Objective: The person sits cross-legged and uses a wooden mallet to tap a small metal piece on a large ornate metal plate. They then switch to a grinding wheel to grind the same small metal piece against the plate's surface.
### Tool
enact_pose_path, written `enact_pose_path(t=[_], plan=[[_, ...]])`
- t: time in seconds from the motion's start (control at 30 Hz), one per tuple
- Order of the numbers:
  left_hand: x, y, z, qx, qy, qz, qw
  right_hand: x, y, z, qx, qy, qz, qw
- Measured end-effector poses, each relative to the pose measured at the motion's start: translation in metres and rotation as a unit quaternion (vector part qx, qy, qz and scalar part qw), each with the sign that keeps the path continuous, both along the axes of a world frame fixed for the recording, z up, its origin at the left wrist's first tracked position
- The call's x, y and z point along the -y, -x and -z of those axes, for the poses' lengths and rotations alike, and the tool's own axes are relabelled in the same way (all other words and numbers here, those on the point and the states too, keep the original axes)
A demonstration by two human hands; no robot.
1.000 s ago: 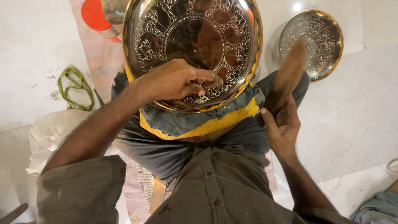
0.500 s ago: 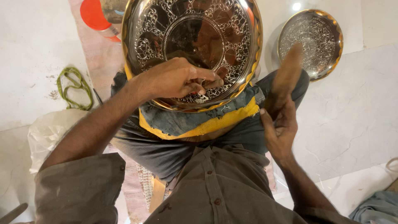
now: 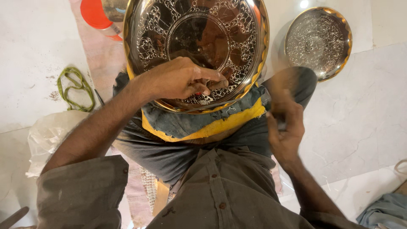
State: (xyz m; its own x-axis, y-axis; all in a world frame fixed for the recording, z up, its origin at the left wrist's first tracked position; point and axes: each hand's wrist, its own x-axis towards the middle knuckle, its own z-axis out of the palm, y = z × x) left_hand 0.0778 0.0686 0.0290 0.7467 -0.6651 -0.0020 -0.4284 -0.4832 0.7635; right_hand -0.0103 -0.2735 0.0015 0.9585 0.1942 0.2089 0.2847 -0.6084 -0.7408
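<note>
Seen from above, a seated person works on a large engraved metal tray (image 3: 197, 42), round, mirror-bright, with a gold-coloured scalloped rim, which rests tilted on the lap over a blue-and-yellow cloth pad (image 3: 203, 123); the pad appears to cushion the tray and keep it from sliding on the knees. The pale marble floor (image 3: 364, 114) extends on all sides of the tray. To the right of the tray, apart from it, a smaller engraved tray (image 3: 318, 40) of the same pattern lies flat on the floor. A crumpled white plastic bag (image 3: 48, 133) sits below and left of the large tray, and a green loop of cord (image 3: 76, 89) lies left of it. An orange container (image 3: 95, 15) shows at the tray's upper left, partly cut off. The left hand (image 3: 180, 78) rests on the tray's lower rim area, its fingers pinched together on a small engraving tool (image 3: 201, 92), of which only a red speck and a short tip show, held low and steady against the pattern. The right hand (image 3: 284, 123), just right of the tray's lower edge, is wrapped around a wooden mallet (image 3: 286, 80); both are blurred, and the grip seems firm.
</note>
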Motion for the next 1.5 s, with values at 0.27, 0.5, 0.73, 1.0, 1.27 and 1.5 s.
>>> enact_pose_path(t=[0.27,0.5,0.73,1.0,1.27,1.5], plan=[[0.001,0.004,-0.006,-0.045,-0.016,-0.007,0.999,-0.008,-0.004,-0.022,0.013,0.066,-0.013,0.998],[-0.001,0.008,0.003,-0.017,0.084,-0.058,0.995,-0.005,-0.013,-0.034,-0.016,0.087,-0.030,0.996],[-0.009,0.033,0.019,-0.059,0.151,-0.172,0.972,-0.017,-0.030,-0.055,0.008,0.133,-0.054,0.990],[-0.005,0.021,0.020,0.035,0.111,-0.031,0.993,-0.031,-0.035,-0.065,0.039,0.207,-0.075,0.975],[0.001,0.014,0.008,0.041,0.011,-0.020,0.999,-0.017,-0.017,-0.045,-0.037,0.064,-0.016,0.997],[0.007,0.013,0.002,-0.007,-0.040,-0.028,0.999,-0.001,-0.010,-0.010,0.006,0.177,-0.052,0.983]])
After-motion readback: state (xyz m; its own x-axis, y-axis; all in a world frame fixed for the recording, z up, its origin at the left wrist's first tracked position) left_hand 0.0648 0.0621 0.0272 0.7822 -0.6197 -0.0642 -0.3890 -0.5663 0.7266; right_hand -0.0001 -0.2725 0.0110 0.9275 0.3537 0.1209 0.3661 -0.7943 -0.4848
